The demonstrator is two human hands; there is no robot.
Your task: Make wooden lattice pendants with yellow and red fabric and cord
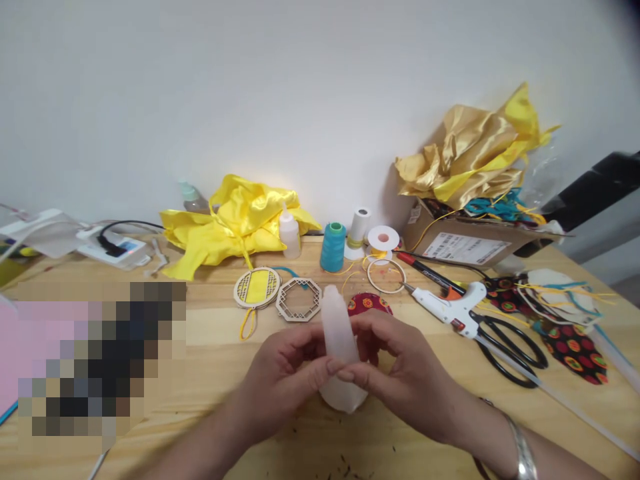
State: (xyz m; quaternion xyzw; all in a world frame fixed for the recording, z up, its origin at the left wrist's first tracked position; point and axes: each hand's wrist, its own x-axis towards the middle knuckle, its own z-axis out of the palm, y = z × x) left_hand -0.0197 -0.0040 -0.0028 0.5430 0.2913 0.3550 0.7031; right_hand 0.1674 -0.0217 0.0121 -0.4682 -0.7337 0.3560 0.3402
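Note:
Both hands meet at the middle of the wooden table around a whitish, translucent piece (339, 333), long and rounded, wider at its lower end; its exact kind I cannot make out. My left hand (287, 373) grips it from the left, thumb on its near face. From the right, my right hand (400, 367) grips it too, and the two thumb tips almost touch. Just behind the hands lie an octagonal wooden lattice frame (283, 313), a dark red patterned fabric piece (370, 303), partly hidden, and a round lattice frame with yellow fabric (257, 288).
A white glue gun (445, 307) and black-handled scissors (510, 353) lie at right, before a cardboard box (450, 233) heaped with cloth. Along the wall stand a teal thread spool (333, 248), a small bottle (289, 237) and yellow satin (225, 230). A power strip (113, 248) sits left.

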